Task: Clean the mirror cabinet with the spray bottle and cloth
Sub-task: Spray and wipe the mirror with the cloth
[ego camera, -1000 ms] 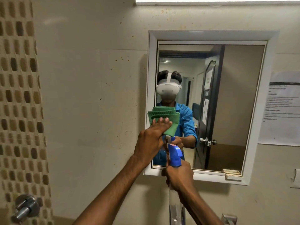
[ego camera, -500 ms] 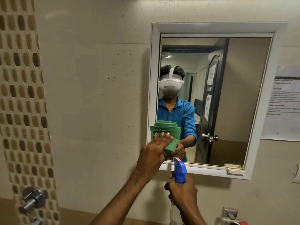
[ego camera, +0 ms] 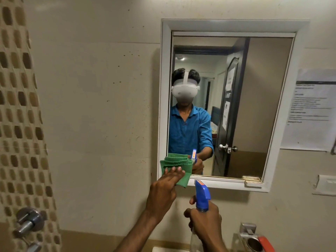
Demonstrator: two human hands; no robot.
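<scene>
The mirror cabinet (ego camera: 165, 88) has a white frame and hangs on the beige wall. My left hand (ego camera: 163, 190) presses a folded green cloth (ego camera: 177, 164) against the mirror's lower left corner, fingers laid over the cloth. My right hand (ego camera: 203, 219) grips the neck of a spray bottle (ego camera: 201, 194) with a blue trigger head, held upright below the cabinet's bottom edge. The bottle's clear body is mostly hidden by my hand. The glass reflects a person in a blue shirt and a dark door.
A metal tap valve (ego camera: 27, 222) sticks out of the mosaic tile strip at lower left. A printed paper notice (ego camera: 311, 110) is stuck to the wall right of the cabinet. A metal holder with a red item (ego camera: 254, 240) sits at lower right.
The cloth and my left hand have slid down the mirror's left side to its bottom corner. The spray bottle has dropped from in front of the glass to below the frame.
</scene>
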